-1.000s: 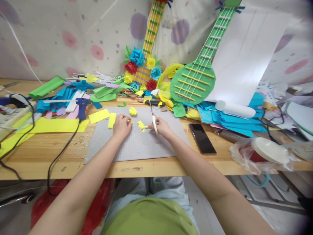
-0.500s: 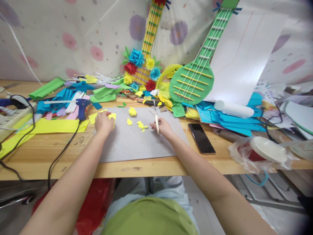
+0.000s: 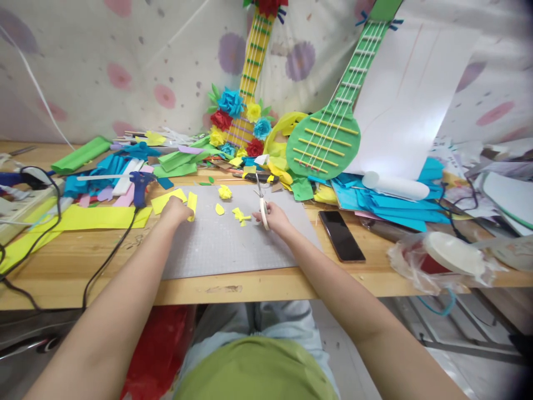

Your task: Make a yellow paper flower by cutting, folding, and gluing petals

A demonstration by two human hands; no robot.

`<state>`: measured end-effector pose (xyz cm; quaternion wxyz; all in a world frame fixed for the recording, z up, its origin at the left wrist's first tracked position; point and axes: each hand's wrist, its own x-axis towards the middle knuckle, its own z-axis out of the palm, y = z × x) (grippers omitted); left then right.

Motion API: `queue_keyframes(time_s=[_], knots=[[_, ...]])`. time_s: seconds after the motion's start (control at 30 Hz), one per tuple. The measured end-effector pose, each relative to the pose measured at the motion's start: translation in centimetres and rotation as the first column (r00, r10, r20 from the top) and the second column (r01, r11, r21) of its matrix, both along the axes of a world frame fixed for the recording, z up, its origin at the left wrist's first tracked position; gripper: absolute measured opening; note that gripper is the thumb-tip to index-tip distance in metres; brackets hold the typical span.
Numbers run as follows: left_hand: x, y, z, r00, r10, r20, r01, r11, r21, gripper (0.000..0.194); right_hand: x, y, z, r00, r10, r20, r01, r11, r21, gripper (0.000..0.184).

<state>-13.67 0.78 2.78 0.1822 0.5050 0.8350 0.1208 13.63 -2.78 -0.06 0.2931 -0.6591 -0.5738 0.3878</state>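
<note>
My left hand [image 3: 176, 211] is at the left side of the grey cutting mat [image 3: 216, 250], thumb and fingers closed at the edge of a small yellow paper strip [image 3: 192, 205]; some fingertips are hidden. Another yellow paper piece [image 3: 169, 200] lies just behind that hand. Scissors with white handles [image 3: 264, 211] are in my right hand [image 3: 276, 217], blades pointing away from me. Between the hands lie a yellow petal-shaped paper [image 3: 220, 209], crumpled yellow paper pieces [image 3: 240, 216] and a small yellow paper flower [image 3: 225, 192].
A blue glue gun [image 3: 140, 186] with a black cord stands at left beside a long yellow paper strip [image 3: 100, 216]. A phone [image 3: 341, 235] lies right of the mat. Behind are paper scraps, a flowered yellow paper instrument [image 3: 250, 72] and a green one [image 3: 325, 141].
My left hand let go of the yellow petal on the mat and moved left to the yellow paper strip. My right hand stays in about the same place with the scissors.
</note>
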Motion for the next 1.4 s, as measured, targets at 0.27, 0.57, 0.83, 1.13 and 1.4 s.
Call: queue_keyframes(time_s=[0.27,0.57,0.83,1.13,1.4], knots=[[1.1,-1.6,-0.6,0.904,-0.067,0.423,-0.063,0.956,0.286,0.028,1.0,-0.9,1.5,0.916,0.002,0.401,-0.021,0.999,0.044,0.036],[5.5,-3.9,0.2,0.359,-0.139,0.923,-0.055,0.984,0.17,0.029,2.7,-1.5,3.0,0.63,0.05,0.775,-0.133,0.99,0.044,0.03],[6.5,-4.1,-0.8,0.246,-0.106,0.963,0.013,0.994,0.106,0.02,2.6,-1.3,3.5,0.585,0.049,0.809,-0.151,0.987,0.05,0.032],[6.5,-4.4,-0.7,0.204,-0.074,0.976,0.033,0.997,0.069,0.02,2.6,-1.2,3.9,0.648,0.004,0.762,-0.159,0.978,0.131,0.028],[8.3,-5.2,-0.5,0.039,-0.108,0.993,0.149,0.984,0.101,0.024,-2.5,-1.3,3.9,0.953,0.213,-0.213,-0.173,0.966,0.192,0.023]])
